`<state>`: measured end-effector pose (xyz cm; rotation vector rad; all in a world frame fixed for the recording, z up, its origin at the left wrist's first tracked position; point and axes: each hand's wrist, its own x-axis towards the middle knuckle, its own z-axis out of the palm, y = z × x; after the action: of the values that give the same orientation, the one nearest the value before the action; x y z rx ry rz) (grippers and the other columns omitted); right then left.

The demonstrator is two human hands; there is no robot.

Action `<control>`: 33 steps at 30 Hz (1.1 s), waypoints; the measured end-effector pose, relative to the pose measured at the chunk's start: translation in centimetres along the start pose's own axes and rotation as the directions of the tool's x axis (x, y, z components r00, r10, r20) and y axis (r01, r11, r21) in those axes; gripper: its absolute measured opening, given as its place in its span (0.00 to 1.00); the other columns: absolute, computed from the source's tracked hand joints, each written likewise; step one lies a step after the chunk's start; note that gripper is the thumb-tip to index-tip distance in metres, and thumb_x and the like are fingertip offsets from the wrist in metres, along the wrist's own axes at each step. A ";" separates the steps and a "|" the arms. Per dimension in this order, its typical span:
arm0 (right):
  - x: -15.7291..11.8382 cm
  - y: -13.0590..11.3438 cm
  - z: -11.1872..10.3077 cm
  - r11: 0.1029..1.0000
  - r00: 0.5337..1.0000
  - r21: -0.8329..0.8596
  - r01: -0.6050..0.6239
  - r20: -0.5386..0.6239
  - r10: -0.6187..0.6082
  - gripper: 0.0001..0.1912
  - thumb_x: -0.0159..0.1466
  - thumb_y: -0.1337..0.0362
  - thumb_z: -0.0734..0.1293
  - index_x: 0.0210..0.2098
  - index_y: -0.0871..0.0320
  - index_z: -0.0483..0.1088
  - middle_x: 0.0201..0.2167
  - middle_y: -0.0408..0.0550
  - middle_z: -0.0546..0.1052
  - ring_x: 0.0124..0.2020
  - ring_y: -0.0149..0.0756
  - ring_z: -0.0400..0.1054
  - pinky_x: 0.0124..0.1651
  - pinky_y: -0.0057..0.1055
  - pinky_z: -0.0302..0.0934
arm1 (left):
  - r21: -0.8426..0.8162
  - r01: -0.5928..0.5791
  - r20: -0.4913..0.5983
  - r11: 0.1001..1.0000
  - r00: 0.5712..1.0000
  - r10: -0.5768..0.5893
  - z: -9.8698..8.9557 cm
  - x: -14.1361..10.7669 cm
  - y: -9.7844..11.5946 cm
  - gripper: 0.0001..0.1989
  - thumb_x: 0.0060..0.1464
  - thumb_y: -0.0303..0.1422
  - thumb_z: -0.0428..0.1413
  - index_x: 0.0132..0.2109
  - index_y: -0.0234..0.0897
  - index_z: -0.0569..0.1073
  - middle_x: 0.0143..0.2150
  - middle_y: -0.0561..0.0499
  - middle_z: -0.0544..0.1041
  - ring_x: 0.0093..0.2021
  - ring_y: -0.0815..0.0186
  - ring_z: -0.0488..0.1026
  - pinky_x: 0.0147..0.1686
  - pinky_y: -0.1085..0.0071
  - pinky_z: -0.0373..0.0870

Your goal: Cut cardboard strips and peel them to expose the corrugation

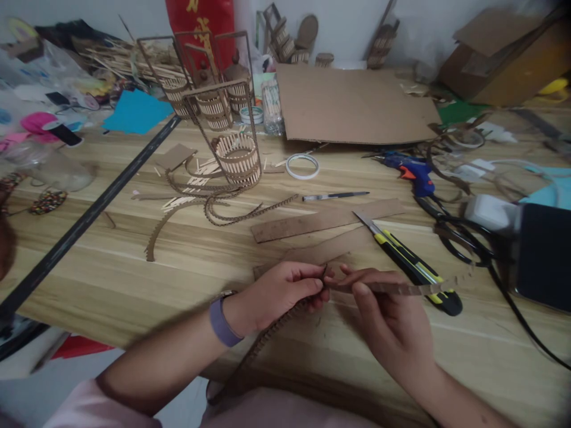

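Note:
My left hand (285,294), with a purple band at the wrist, pinches a narrow corrugated cardboard strip (272,333) that hangs down over the table's front edge. To its right, my right hand (392,315) is closed on the strip's other stretch, which sticks out rightward past the fingers over the cutter. The fingertips of both hands are close together. Just beyond them lie flat cardboard pieces (303,227) and a yellow and black utility knife (410,261) with its blade out.
Small stick buckets (238,160) with tall handles stand at the back left, near curled strips (156,232). A pen (335,196), tape roll (302,166), blue glue gun (417,172), black scissors (464,238) and large cardboard sheet (352,107) lie farther back. A long dark bar (98,208) crosses the left.

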<state>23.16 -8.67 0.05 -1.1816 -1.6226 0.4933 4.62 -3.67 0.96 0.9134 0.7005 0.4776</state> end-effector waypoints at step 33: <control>0.2 0.4 -0.1 0.954 0.958 -0.109 0.279 0.103 -0.268 0.12 0.65 0.71 0.70 0.46 0.49 0.73 0.37 0.42 0.85 0.40 0.37 0.82 0.55 0.44 0.76 | -0.158 0.006 -0.032 0.987 0.999 -0.012 0.1 0.2 -0.2 0.28 0.45 0.53 0.70 0.36 0.32 0.75 0.29 0.54 0.72 0.28 0.72 0.66 0.29 0.74 0.60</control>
<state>23.42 -8.39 -0.11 -1.0127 -1.8807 0.2728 4.84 -3.65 0.73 0.7547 0.6863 0.5334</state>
